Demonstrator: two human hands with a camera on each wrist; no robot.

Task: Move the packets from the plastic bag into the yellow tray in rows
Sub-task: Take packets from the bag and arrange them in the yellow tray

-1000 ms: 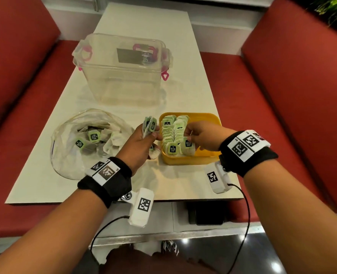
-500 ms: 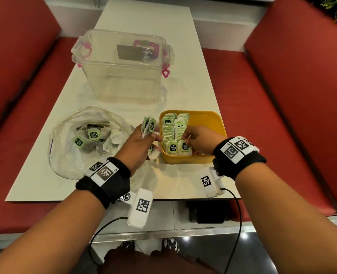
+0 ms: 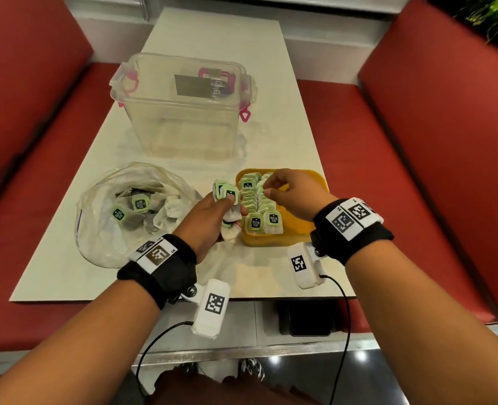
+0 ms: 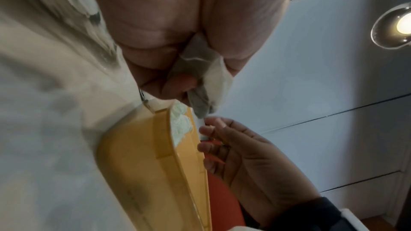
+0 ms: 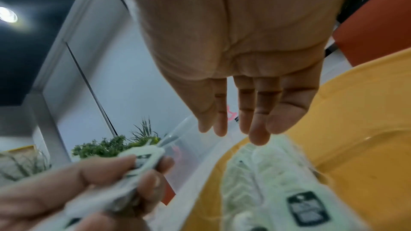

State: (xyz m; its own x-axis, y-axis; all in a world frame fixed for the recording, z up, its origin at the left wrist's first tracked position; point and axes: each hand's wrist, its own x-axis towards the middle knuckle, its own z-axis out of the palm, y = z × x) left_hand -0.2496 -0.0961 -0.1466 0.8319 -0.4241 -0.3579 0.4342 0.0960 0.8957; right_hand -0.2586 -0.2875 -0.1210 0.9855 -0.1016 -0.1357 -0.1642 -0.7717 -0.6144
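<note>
My left hand (image 3: 230, 207) grips a bunch of green-labelled packets (image 3: 225, 192) just left of the yellow tray (image 3: 271, 241). Two rows of packets (image 3: 256, 206) stand in the tray's left half. My right hand (image 3: 268, 188) hovers over the far end of those rows. In the right wrist view its fingers (image 5: 255, 129) are relaxed and hold nothing. The plastic bag (image 3: 104, 229) lies open at the left with several packets (image 3: 141, 203) inside. The left wrist view shows the left hand (image 4: 177, 69) with packet paper (image 4: 209, 80) squeezed in it, beside the tray wall (image 4: 138, 155).
A clear plastic container with pink clasps (image 3: 183, 106) stands behind the bag and the tray. Red bench seats (image 3: 417, 171) flank the pale table (image 3: 265, 276). The tray's right half (image 3: 297, 226) holds no packets.
My right hand has let go of a packet at the near end of the right row and risen toward the far end of the tray. The left hand kept its bunch.
</note>
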